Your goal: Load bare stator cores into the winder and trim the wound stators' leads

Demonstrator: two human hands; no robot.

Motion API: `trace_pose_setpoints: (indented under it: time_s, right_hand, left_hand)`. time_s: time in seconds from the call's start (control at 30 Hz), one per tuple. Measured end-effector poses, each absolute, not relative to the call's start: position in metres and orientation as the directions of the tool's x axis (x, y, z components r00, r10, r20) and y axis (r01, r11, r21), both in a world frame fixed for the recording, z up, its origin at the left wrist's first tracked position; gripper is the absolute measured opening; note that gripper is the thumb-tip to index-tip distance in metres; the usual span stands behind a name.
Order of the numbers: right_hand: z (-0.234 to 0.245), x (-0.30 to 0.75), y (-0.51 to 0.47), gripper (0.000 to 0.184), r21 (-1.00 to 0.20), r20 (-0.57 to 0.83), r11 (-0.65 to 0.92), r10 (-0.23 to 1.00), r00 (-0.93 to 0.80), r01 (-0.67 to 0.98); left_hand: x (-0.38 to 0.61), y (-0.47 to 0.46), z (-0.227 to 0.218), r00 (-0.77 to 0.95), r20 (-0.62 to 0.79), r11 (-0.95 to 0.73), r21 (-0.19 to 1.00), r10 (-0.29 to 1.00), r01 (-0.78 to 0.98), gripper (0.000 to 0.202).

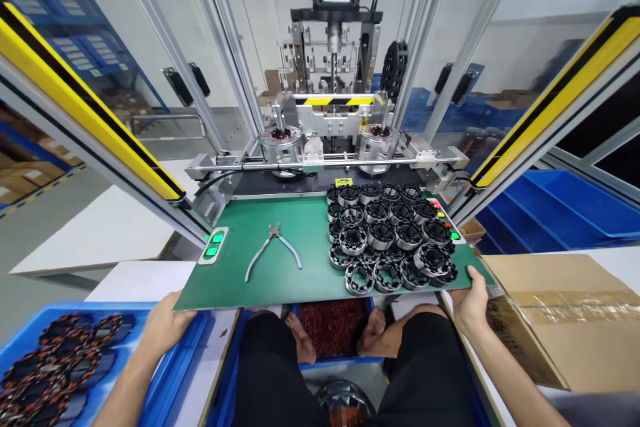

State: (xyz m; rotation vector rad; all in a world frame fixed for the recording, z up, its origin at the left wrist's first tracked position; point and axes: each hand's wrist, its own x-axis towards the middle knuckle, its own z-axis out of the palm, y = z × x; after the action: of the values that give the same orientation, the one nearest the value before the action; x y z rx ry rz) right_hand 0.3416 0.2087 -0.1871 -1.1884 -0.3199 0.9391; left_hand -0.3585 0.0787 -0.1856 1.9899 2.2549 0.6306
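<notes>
My left hand [165, 325] rests at the near left corner of the green work mat [280, 240], fingers curled under its edge, over the rim of a blue tray [180, 373]. At the near right corner of the mat, my right hand [470, 303] grips the edge, thumb on top. A heap of black and silver ring-shaped stator parts [390, 233] covers the right half of the mat. Small cutting pliers [273, 250] with pale blue handles lie left of centre.
A press machine [333, 127] with two round fixtures stands behind the mat. Green buttons [214, 245] sit at the mat's left edge. The blue tray holds wound stators [60, 360]. A cardboard box [560, 320] stands at right. A blue bin of copper scraps [335, 327] sits by my feet.
</notes>
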Motion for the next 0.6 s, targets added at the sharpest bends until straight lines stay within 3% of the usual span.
trace_pose_setpoints:
  time_s: [0.6]
  right_hand:
    - [-0.179,0.337,0.208,0.044,-0.89,-0.264,0.055,0.748,0.609,-0.453]
  left_hand:
    - [-0.349,0.079,-0.174,-0.168,0.17,0.098,0.356,0.971,0.929,0.117]
